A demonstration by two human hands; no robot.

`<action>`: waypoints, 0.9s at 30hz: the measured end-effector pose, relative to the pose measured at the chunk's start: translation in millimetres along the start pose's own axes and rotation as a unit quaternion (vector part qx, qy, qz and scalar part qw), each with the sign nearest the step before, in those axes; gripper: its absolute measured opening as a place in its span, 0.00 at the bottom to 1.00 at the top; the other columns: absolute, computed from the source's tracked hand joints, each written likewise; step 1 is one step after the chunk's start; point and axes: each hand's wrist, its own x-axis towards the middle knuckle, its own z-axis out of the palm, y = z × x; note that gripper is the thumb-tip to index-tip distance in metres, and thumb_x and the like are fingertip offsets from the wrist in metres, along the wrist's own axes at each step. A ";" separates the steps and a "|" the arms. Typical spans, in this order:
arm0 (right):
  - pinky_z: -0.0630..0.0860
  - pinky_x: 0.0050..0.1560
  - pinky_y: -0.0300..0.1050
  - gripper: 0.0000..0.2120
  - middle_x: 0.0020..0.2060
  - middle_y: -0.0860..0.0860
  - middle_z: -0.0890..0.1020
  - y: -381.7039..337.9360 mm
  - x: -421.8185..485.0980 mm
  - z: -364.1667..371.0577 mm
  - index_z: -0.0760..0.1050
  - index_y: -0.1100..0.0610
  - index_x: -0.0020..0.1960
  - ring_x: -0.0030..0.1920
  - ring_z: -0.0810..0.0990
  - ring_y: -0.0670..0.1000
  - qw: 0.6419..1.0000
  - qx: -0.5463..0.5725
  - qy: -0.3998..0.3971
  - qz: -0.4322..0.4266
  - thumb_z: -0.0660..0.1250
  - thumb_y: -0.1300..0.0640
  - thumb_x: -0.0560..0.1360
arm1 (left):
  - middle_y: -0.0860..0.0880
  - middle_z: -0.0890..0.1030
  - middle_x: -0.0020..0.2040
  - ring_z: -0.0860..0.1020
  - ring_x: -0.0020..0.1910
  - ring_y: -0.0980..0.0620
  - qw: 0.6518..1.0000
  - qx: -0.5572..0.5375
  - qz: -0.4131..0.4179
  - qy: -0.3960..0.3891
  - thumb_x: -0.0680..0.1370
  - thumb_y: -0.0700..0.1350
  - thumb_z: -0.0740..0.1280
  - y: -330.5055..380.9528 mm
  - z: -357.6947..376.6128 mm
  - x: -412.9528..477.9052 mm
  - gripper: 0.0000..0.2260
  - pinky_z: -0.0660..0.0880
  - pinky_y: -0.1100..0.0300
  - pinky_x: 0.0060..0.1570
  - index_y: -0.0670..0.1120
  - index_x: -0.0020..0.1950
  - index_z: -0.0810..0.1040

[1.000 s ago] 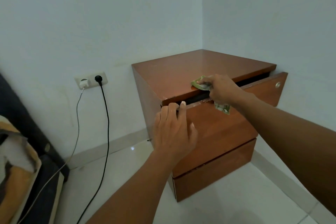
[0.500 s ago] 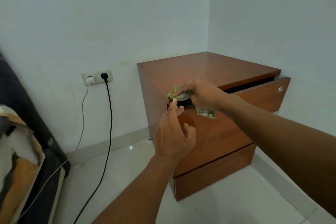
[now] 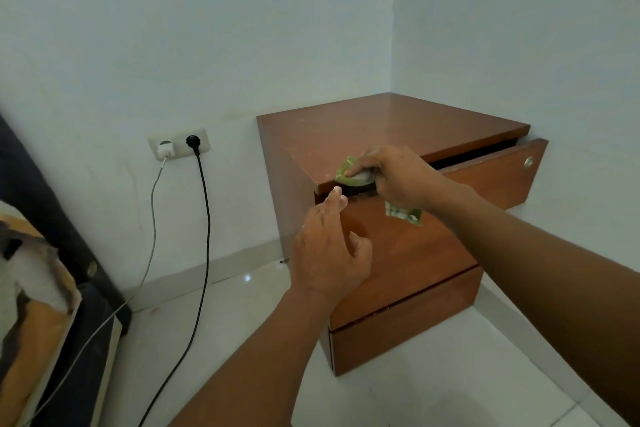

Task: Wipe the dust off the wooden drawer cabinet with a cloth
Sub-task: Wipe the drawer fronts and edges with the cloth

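A brown wooden drawer cabinet (image 3: 391, 128) stands in the room's corner, its top drawer (image 3: 491, 177) pulled partly out. My right hand (image 3: 401, 177) grips a green patterned cloth (image 3: 346, 170) and presses it on the front edge of the cabinet top, near the left corner; a tail of the cloth hangs below the hand. My left hand (image 3: 329, 253) is in front of the drawer's left end, fingers apart, fingertips touching the drawer's top edge at the gap, holding nothing.
A wall socket (image 3: 178, 146) left of the cabinet carries a white charger with a grey cable and a black plug with a black cable (image 3: 204, 229), both trailing over the white tiled floor (image 3: 433, 388). A dark bed edge (image 3: 69, 253) with bedding fills the lower left.
My right hand has slid the cloth leftward along the cabinet's front edge toward the left corner. My left hand has loosened from the drawer's top edge to touching it with fingertips.
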 end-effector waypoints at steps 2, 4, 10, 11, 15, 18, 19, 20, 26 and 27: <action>0.75 0.59 0.41 0.20 0.59 0.50 0.80 4.1 -12.9 2.6 0.80 0.52 0.62 0.54 0.77 0.48 0.999 -0.003 0.039 0.001 0.60 0.69 0.78 | 0.50 0.80 0.64 0.77 0.57 0.56 1.000 0.004 -0.003 0.006 0.72 0.45 0.66 -0.3 3.7 0.4 0.32 0.65 0.71 0.51 0.43 0.76 0.67; 0.74 0.65 0.45 0.20 0.61 0.50 0.80 4.9 -30.0 18.0 0.78 0.52 0.65 0.60 0.77 0.49 0.998 0.003 0.060 -0.013 0.61 0.67 0.78 | 0.49 0.81 0.62 0.76 0.55 0.55 1.000 0.008 -0.004 0.011 0.71 0.44 0.66 -1.4 5.5 0.8 0.31 0.67 0.69 0.50 0.43 0.75 0.68; 0.60 0.77 0.52 0.21 0.70 0.47 0.74 26.2 -55.4 63.6 0.70 0.50 0.73 0.74 0.68 0.47 0.992 0.001 0.119 -0.050 0.57 0.56 0.80 | 0.44 0.81 0.58 0.79 0.54 0.48 0.998 0.057 0.037 0.012 0.73 0.45 0.66 -2.1 10.1 0.3 0.27 0.79 0.57 0.50 0.40 0.72 0.72; 0.60 0.77 0.51 0.21 0.70 0.47 0.75 28.6 -55.5 64.2 0.70 0.50 0.73 0.74 0.68 0.46 0.990 -0.002 0.131 -0.049 0.57 0.55 0.81 | 0.44 0.81 0.60 0.79 0.56 0.47 0.997 0.068 0.043 0.009 0.74 0.48 0.65 -2.6 11.0 0.6 0.28 0.79 0.55 0.52 0.41 0.73 0.71; 0.62 0.77 0.53 0.20 0.70 0.47 0.74 45.0 -54.5 63.0 0.70 0.49 0.73 0.73 0.68 0.46 0.987 -0.008 0.158 -0.019 0.54 0.53 0.83 | 0.44 0.80 0.59 0.77 0.57 0.47 0.987 0.130 0.090 0.003 0.77 0.56 0.63 -5.6 13.4 2.9 0.30 0.78 0.54 0.53 0.43 0.76 0.70; 0.62 0.76 0.54 0.21 0.70 0.47 0.75 59.5 -54.4 59.4 0.71 0.50 0.72 0.73 0.68 0.46 0.985 -0.003 0.170 0.006 0.51 0.52 0.82 | 0.44 0.79 0.56 0.76 0.53 0.48 0.981 0.162 0.106 0.006 0.78 0.59 0.62 -5.9 16.0 6.0 0.31 0.75 0.55 0.49 0.44 0.76 0.69; 0.62 0.76 0.54 0.21 0.69 0.48 0.75 63.7 -54.3 58.4 0.72 0.51 0.72 0.72 0.69 0.46 0.985 -0.004 0.175 0.012 0.51 0.52 0.83 | 0.44 0.78 0.56 0.75 0.52 0.48 0.979 0.172 0.108 0.005 0.78 0.60 0.61 -5.9 16.5 7.6 0.31 0.74 0.56 0.48 0.44 0.76 0.69; 0.63 0.75 0.55 0.21 0.68 0.48 0.76 68.4 -54.1 57.8 0.72 0.51 0.71 0.72 0.69 0.47 0.983 -0.005 0.180 0.017 0.51 0.52 0.83 | 0.45 0.78 0.55 0.75 0.51 0.48 0.977 0.182 0.110 0.002 0.78 0.61 0.60 -5.5 16.5 9.1 0.31 0.73 0.56 0.47 0.45 0.77 0.69; 0.66 0.73 0.57 0.19 0.68 0.50 0.76 99.9 -55.2 50.0 0.72 0.52 0.71 0.71 0.70 0.49 0.978 -0.002 0.200 0.055 0.53 0.53 0.83 | 0.45 0.74 0.50 0.71 0.47 0.50 0.960 0.241 0.137 -0.030 0.80 0.66 0.52 -3.0 13.1 28.9 0.32 0.71 0.55 0.45 0.48 0.77 0.68; 0.66 0.74 0.57 0.19 0.68 0.50 0.76 106.5 -56.0 48.2 0.72 0.53 0.71 0.71 0.70 0.50 0.977 0.000 0.204 0.064 0.54 0.53 0.83 | 0.46 0.73 0.50 0.70 0.47 0.50 0.958 0.248 0.137 -0.043 0.80 0.67 0.50 -1.9 12.9 33.0 0.33 0.71 0.55 0.45 0.49 0.78 0.68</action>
